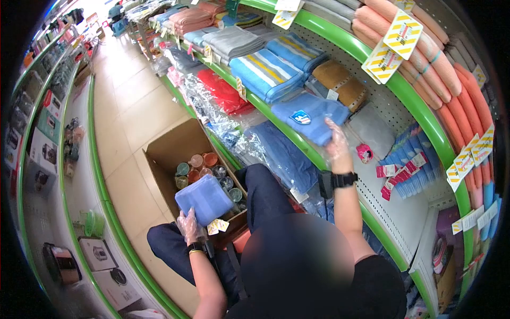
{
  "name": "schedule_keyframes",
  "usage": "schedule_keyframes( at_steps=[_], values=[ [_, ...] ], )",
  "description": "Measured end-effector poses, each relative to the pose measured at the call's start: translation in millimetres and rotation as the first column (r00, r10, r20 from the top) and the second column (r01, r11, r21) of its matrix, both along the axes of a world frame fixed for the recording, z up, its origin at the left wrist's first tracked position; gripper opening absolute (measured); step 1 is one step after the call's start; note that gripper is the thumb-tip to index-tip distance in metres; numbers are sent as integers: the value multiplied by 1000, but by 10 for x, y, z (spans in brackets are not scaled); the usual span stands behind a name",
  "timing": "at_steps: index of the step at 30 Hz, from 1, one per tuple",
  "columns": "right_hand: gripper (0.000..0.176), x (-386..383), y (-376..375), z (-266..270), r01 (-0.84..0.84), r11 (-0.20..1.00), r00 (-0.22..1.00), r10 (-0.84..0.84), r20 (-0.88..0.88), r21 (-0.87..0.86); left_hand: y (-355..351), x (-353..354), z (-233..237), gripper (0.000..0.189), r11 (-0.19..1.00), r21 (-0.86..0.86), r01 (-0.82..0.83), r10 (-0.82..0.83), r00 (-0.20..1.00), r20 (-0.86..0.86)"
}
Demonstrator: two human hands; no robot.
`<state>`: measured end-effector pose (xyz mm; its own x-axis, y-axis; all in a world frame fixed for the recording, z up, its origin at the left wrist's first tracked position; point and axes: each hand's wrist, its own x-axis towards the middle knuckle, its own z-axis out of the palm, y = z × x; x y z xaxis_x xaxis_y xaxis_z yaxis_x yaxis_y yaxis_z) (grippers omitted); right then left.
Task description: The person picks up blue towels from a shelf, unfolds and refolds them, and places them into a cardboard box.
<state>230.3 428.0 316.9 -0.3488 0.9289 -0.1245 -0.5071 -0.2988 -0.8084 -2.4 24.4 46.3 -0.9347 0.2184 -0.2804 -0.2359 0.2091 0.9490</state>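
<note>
Brown open cardboard box (170,151) sits on the floor between two green-rimmed shelf runs, with coloured cups (204,162) in it. Left hand (189,226), in a clear plastic glove, is pressed together on the lower corner of a folded light-blue towel (204,198). The towel sticks up and away from the grip, over the box and in front of the cups; a yellow tag (218,226) hangs just beside the fingers. Right hand (336,139), gloved, with a black wristwatch (343,179), lies with fingers stretched out on the right end of a darker blue towel with a logo label (305,114), which rests on the green shelf rim (287,133).
</note>
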Motion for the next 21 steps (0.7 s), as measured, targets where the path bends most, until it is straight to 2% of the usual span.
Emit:
schedule_keyframes(
  at_steps=[1, 2, 3, 5, 6, 7, 8, 9, 10, 11, 12, 13, 15, 16, 17, 18, 19, 21],
  values=[
    [32, 96, -70, 10, 22, 1000, 999, -22, 26, 17, -52, -12, -115, 25, 997, -67, 22, -27, 998, -64],
    [32, 302, -179, 69, -18, 752, 914, -255, 315, 659, -71, 7, -101, 25, 997, -73, 12, -16, 998, -57],
    [33, 498, -335, 169, -292, 178, 740, -581, 340, 940, -41, 14, -35, 24, 998, -56, 24, -28, 997, -69],
    [33, 617, -646, 363, -241, 257, 777, -526, 345, 936, -18, 15, 0, 22, 996, -79, 27, -33, 997, -76],
    [33, 635, -785, 455, -260, 261, 786, -502, 361, 930, -20, 0, -91, 27, 999, -43, 27, -31, 995, -98],
    [35, 629, -917, 532, -204, 653, 924, -117, 363, 729, -52, -11, -169, 32, 1000, -9, 22, -23, 993, -118],
    [37, 611, -1019, 529, -277, 896, 959, 232, 164, 348, -69, -2, -114, 31, 999, -46, 24, -28, 995, -97],
    [37, 637, -1029, 360, -312, 890, 948, 269, 169, 332, -18, 22, 28, 30, 996, -81, 25, -32, 996, -79],
    [42, 685, -964, 112, -434, 661, 874, 144, 464, 612, 78, 150, 559, 28, 977, -215, 8, -32, 994, -109],
    [48, 665, -919, -31, -581, 325, 764, -99, 637, 746, 97, 167, 665, 27, 964, -264, -3, -22, 995, -94],
    [43, 317, -1280, 323, -479, 854, 767, 295, 570, 202, 108, 175, 676, 27, 977, -214, -13, -5, 997, -82],
    [43, 184, -1295, 204, -497, 845, 760, 315, 568, 196, 95, 183, 665, 28, 986, -164, -19, 7, 998, -70],
    [47, -55, -1300, -62, -789, 570, 547, 485, 682, 228, 61, 161, 558, 30, 993, -113, -19, 13, 999, -49],
    [45, -155, -1364, -73, -844, 487, 491, 529, 692, 226, 53, 145, 477, 30, 999, -31, -25, 25, 1000, 8],
    [43, -268, -1473, -25, -888, 401, 432, 567, 701, 223, 36, 124, 363, 30, 999, -33, -36, 37, 999, 7],
    [45, -336, -1531, -14, -922, 346, 352, 564, 747, 173, 15, 94, 241, 30, 999, -26, -33, 33, 999, 1],
    [45, -413, -1590, -48, -925, 338, 348, 569, 745, 174, -13, 68, 122, 29, 999, -20, -29, 29, 1000, -6],
    [50, -570, -1692, -176, -951, 305, 202, 727, 657, -45, -76, 35, -56, 27, 999, 40, 5, -3, 999, -52]
  ],
)
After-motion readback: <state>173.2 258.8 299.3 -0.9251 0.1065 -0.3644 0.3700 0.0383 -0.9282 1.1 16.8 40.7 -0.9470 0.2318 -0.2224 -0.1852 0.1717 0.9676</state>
